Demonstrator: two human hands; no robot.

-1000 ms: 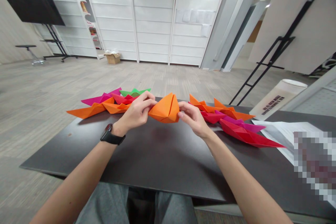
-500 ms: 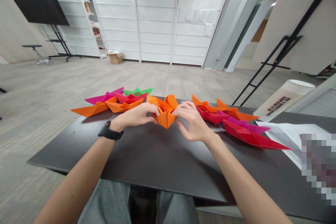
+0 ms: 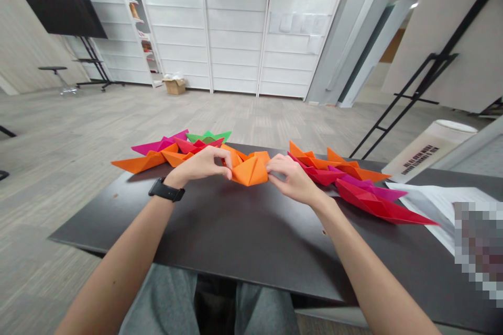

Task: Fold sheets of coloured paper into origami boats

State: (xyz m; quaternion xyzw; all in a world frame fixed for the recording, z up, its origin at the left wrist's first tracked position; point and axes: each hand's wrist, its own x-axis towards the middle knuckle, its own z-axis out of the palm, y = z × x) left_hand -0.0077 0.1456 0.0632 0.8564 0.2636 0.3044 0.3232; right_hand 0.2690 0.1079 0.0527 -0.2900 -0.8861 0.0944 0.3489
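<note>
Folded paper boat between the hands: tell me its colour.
The folded paper boat is orange; head view shows it best.

White shelving [image 3: 236,36] (cardboard box [image 3: 174,87] in front)

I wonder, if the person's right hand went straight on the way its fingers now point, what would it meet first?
The right hand would meet the orange paper boat first; its fingertips seem already against it, though depth is hard to judge here.

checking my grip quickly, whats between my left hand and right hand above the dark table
In the head view, an orange folded paper boat lies between your left hand and right hand, with the fingers of both touching it.
</note>
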